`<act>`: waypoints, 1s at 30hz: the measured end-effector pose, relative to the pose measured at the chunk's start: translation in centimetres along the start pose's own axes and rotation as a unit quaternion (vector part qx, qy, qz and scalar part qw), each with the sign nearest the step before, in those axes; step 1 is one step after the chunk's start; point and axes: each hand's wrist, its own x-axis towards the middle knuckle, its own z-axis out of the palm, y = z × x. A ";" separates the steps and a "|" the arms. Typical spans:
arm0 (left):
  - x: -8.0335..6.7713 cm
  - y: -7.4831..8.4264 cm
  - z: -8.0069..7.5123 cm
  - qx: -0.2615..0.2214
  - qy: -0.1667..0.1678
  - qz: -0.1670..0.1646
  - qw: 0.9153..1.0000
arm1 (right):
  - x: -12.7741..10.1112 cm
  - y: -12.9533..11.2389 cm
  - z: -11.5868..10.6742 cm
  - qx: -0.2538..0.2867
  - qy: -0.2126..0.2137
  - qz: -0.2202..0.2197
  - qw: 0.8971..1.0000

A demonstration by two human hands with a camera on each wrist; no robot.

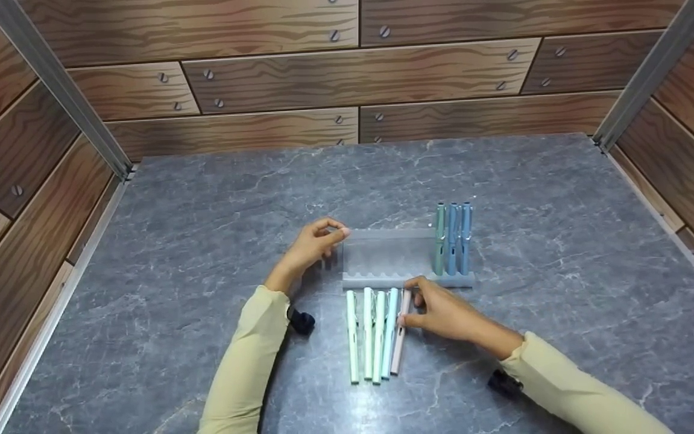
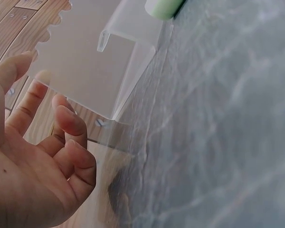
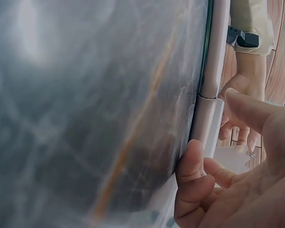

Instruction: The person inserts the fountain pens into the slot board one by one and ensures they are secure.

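The right hand point(image 1: 443, 310), nearer than the left hand point(image 1: 313, 244), has thumb and fingers curled around the pink capped pen point(image 1: 399, 346) at its eight o'clock, whose long axis runs from one toward seven, with the clear pen rack point(image 1: 386, 258) at eleven o'clock.

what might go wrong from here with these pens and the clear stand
The pinkish pen at the right hand lies close beside the light blue pen, so lifting it could knock or roll that neighbour.

The left hand has only its fingertips at the edge of the clear pen stand; a bump might shift it and unsettle the three pens at its right end.
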 end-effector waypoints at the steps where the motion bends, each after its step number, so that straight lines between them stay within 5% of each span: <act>1: 0.0 0.0 0.0 0.000 0.000 0.000 1.000 | 0.0 -0.1 0.0 -0.005 0.000 0.002 1.000; 12: -0.1 0.2 0.1 -0.010 0.002 0.010 1.000 | 0.1 -0.4 0.3 -0.044 -0.001 0.021 0.999; 30: -0.2 0.2 0.1 0.001 0.011 0.012 1.000 | -0.4 -0.3 -0.3 -0.018 -0.030 0.002 0.999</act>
